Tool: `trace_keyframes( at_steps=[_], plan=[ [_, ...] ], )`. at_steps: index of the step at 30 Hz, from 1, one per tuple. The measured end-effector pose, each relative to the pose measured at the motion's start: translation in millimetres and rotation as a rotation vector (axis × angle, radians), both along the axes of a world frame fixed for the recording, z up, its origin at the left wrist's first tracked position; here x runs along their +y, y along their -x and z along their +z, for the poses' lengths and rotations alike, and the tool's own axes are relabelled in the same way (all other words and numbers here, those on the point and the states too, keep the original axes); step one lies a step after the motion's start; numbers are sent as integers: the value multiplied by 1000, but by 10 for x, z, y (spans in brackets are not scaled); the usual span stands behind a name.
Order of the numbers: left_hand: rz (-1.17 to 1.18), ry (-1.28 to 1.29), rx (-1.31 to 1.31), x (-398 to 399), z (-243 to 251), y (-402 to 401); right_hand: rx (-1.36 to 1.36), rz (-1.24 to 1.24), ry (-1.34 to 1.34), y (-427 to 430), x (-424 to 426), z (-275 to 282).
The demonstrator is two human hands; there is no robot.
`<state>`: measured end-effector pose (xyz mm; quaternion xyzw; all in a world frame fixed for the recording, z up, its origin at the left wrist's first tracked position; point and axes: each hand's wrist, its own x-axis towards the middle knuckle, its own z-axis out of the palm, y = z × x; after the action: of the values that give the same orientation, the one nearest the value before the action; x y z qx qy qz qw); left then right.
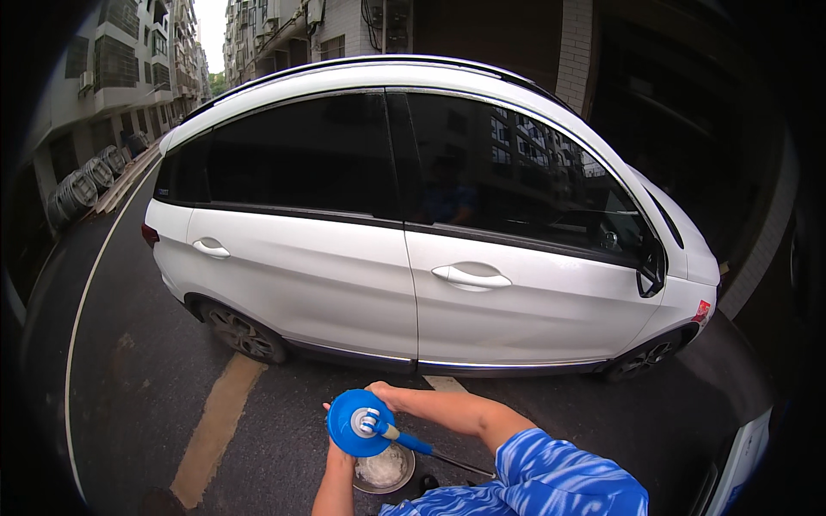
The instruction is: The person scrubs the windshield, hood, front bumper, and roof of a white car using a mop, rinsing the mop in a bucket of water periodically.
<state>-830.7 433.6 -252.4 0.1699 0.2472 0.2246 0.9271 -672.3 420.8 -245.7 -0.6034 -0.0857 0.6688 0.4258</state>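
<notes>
Both my hands hold the round blue plastic head of a mop (pixel 344 433) from its rim, in front of my body. My right hand (pixel 382 393) is at the far edge of the disc. My left hand (pixel 340 450) is at the near left edge, partly hidden beneath it. A pale swivel joint (pixel 366 420) links the head to a pole (pixel 452 459) with a blue end, slanting down to the right. Below the disc stands a round metal basin (pixel 412 474) with a whitish mass (pixel 382 469) in it; cloth or suds, I cannot tell. The disc's underside is hidden.
A white car (pixel 310 264) stands side-on before me, its door mirror (pixel 652 271) at the right. Part of another white vehicle (pixel 739 464) shows at lower right. Coiled material (pixel 84 187) and planks (pixel 126 180) lie along the street at left. Asphalt (pixel 142 361) bears painted lines.
</notes>
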Motion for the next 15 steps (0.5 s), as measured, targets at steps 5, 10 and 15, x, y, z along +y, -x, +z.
trace_keyframes(
  at_steps=[5,10,15],
  plan=[
    [-10,26,-202,35,-115,-94,32,-8,-31,-63,-32,23],
    [-78,-776,-31,280,-654,-9,-78,39,-28,22,106,54],
    [-159,-799,1,99,-363,-129,-48,-14,-20,-193,42,-187]
  ],
)
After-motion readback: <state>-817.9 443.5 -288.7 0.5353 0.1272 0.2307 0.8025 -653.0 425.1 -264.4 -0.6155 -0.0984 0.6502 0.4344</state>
